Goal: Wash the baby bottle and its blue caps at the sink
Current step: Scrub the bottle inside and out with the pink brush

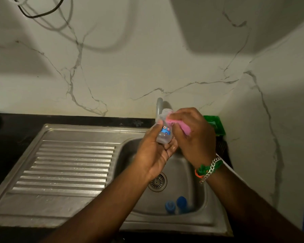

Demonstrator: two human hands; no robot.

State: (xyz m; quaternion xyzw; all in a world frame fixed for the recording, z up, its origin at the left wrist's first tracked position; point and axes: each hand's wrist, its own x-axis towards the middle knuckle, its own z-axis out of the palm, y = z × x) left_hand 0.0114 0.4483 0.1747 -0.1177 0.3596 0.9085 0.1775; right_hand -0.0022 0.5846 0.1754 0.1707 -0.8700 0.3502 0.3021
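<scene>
Left hand [156, 151] curls round clear baby bottle [162, 133] over sink [197, 172], under tap [159, 106]. Right hand [195, 134] fingers clamp pink scrubber [180, 124] against bottle. Blue caps [176, 205] lie in basin. Bottle likely light, stiff, slippery when wet; grip mid-body.

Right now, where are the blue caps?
In the head view, both blue caps lie side by side on the sink basin floor, at its near edge, nearer than the drain and below the hands.
</scene>
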